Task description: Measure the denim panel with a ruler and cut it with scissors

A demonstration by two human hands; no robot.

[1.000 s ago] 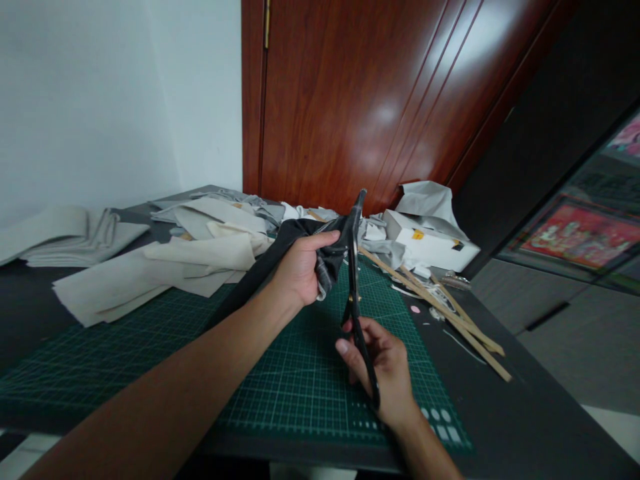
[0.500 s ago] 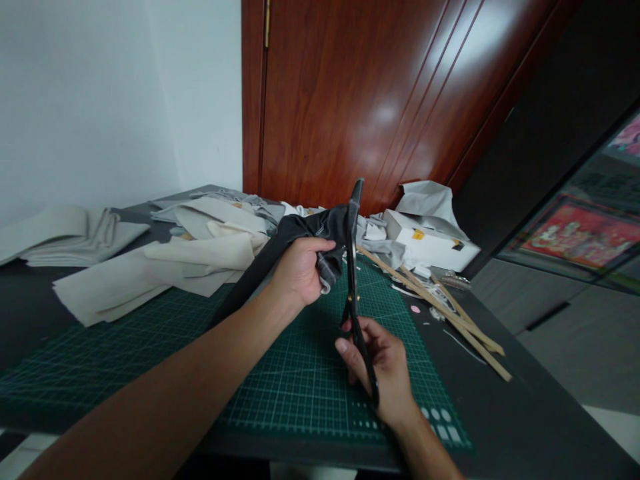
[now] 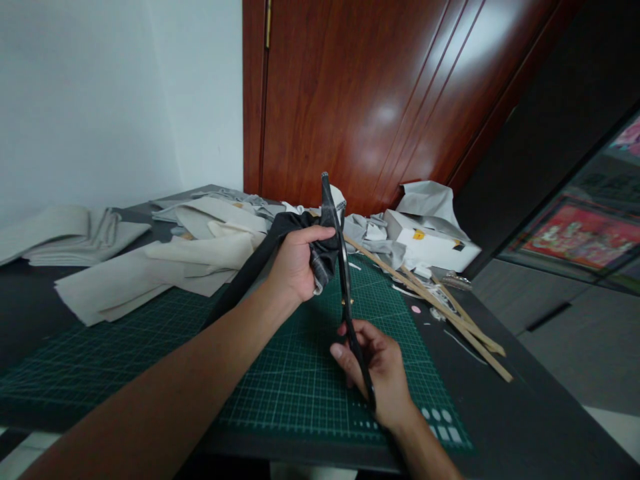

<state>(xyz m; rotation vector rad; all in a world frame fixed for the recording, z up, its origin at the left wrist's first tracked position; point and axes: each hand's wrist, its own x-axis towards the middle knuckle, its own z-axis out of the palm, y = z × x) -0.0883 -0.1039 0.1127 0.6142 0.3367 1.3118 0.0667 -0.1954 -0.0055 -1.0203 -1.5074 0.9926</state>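
Matt black cloth [image 3: 300, 233], dark metal scissors [image 3: 345, 293], glossy wood door [image 3: 375, 100], matt mat [image 3: 295, 373].

I see two bare arms with no sleeves on them. The left hand [image 3: 295, 263] and right hand [image 3: 377, 370] wear no gloves, rings or watch.

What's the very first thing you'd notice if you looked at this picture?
The big black scissors in the middle, held by the right hand and pointing up over the green cutting mat. The left hand bunches dark fabric against the blades. Behind stands a shiny red-brown door.
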